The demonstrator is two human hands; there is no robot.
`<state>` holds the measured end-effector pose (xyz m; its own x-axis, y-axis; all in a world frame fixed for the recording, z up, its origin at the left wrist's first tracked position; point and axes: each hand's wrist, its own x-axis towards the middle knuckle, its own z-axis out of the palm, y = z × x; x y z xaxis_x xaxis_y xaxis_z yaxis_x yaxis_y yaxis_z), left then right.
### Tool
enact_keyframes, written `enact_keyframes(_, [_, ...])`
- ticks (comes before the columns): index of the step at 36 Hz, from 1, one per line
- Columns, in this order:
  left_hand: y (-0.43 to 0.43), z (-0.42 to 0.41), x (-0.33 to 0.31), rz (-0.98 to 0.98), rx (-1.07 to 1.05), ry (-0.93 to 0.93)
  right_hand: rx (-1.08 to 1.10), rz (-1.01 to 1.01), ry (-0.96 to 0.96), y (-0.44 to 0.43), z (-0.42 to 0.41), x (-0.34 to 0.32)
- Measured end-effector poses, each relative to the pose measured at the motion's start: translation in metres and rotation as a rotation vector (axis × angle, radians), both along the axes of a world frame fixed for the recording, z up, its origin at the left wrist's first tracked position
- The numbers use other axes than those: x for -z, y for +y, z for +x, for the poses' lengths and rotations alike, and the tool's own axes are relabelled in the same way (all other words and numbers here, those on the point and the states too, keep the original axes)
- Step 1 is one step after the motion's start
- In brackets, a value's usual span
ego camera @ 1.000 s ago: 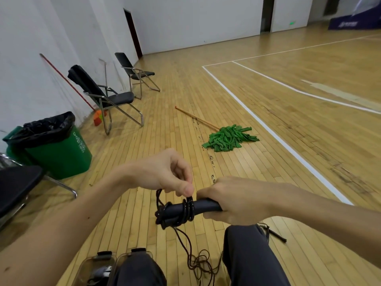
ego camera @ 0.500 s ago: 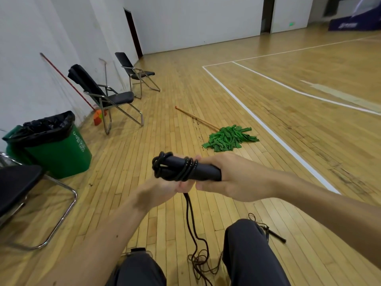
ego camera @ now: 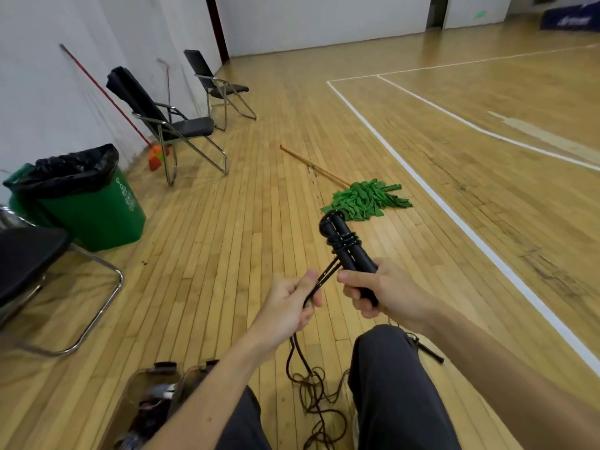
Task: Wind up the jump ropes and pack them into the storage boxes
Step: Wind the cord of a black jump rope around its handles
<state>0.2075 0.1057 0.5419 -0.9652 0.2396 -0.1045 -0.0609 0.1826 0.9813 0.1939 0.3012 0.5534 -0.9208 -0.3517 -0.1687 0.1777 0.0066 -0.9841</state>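
**A:** So, where is the jump rope at this moment?

**B:** Up in front of the person, above the knees. The right hand (ego camera: pixel 384 295) is curled firmly round the lower end of the two black cylindrical jump rope handles (ego camera: pixel 352 254). They are held side by side and tilted up and away, which leaves their upper ends free for winding.

**A:** And the left hand (ego camera: pixel 287 303)?

**B:** Its thumb and fingers pinch the thin dark cord (ego camera: pixel 326 275) just beside the handles. Two strands seem to run taut from that pinch up to the few turns (ego camera: pixel 344 242) already wrapped near the handles' top. I'd say the tension is there to make each turn sit snug.

**A:** Much left to wind?

**B:** Plenty, by the look of it. Below the left hand the cord drops to a loose tangle (ego camera: pixel 313 388) on the pale wooden gym floor (ego camera: pixel 227 254), between the legs in dark grey trousers (ego camera: pixel 389 368).

**A:** And the boxes?

**B:** A clear plastic storage box (ego camera: pixel 134 389) with black latches lies at the lower left, just beside the left knee and close enough for packing. Its contents are too blurred to tell.

**A:** Any risk?

**B:** That tangle could knot as it is drawn up, so slow, even pulls seem wise.
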Motion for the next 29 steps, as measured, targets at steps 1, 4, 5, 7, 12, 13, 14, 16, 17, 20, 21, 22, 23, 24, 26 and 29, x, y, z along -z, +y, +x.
enact_keyframes(1, [-0.002,0.003,0.007,-0.016,0.016,-0.016,0.002,-0.003,-0.030,-0.001,0.003,0.010])
enact_keyframes(4, [-0.007,0.011,0.025,-0.059,0.082,-0.033,0.022,-0.016,-0.120,-0.003,0.012,0.039])
enact_keyframes(5, [-0.008,0.013,0.030,-0.099,0.099,-0.018,0.032,-0.021,-0.150,-0.004,0.015,0.047])
enact_keyframes(7, [-0.011,0.017,0.041,-0.212,0.119,0.019,0.059,-0.031,-0.198,-0.006,0.020,0.065])
enact_keyframes(12, [-0.020,0.021,0.062,-0.399,0.082,-0.008,0.146,-0.004,-0.282,-0.008,0.024,0.095])
enact_keyframes(13, [-0.021,0.023,0.064,-0.432,0.084,-0.012,0.150,0.007,-0.290,-0.008,0.025,0.099])
enact_keyframes(14, [-0.021,0.024,0.065,-0.471,0.088,-0.009,0.152,0.021,-0.294,-0.009,0.025,0.102])
enact_keyframes(16, [-0.023,0.026,0.066,-0.563,0.090,0.004,0.167,0.063,-0.292,-0.011,0.025,0.107])
enact_keyframes(17, [-0.024,0.027,0.067,-0.600,0.091,0.023,0.179,0.087,-0.290,-0.012,0.024,0.109])
enact_keyframes(20, [-0.024,0.031,0.062,-0.710,0.107,0.094,0.197,0.132,-0.297,-0.014,0.021,0.116])
enact_keyframes(21, [-0.023,0.033,0.060,-0.749,0.113,0.130,0.192,0.146,-0.293,-0.015,0.020,0.118])
enact_keyframes(22, [-0.024,0.034,0.058,-0.795,0.121,0.161,0.184,0.165,-0.284,-0.016,0.020,0.120])
enact_keyframes(23, [-0.024,0.035,0.055,-0.845,0.130,0.193,0.182,0.188,-0.275,-0.016,0.019,0.122])
enact_keyframes(24, [-0.025,0.036,0.053,-0.895,0.136,0.220,0.182,0.209,-0.269,-0.017,0.019,0.124])
enact_keyframes(26, [-0.028,0.037,0.050,-0.975,0.148,0.266,0.184,0.247,-0.268,-0.015,0.020,0.128])
enact_keyframes(29, [-0.029,0.038,0.045,-1.080,0.185,0.319,0.159,0.301,-0.263,-0.014,0.021,0.132])
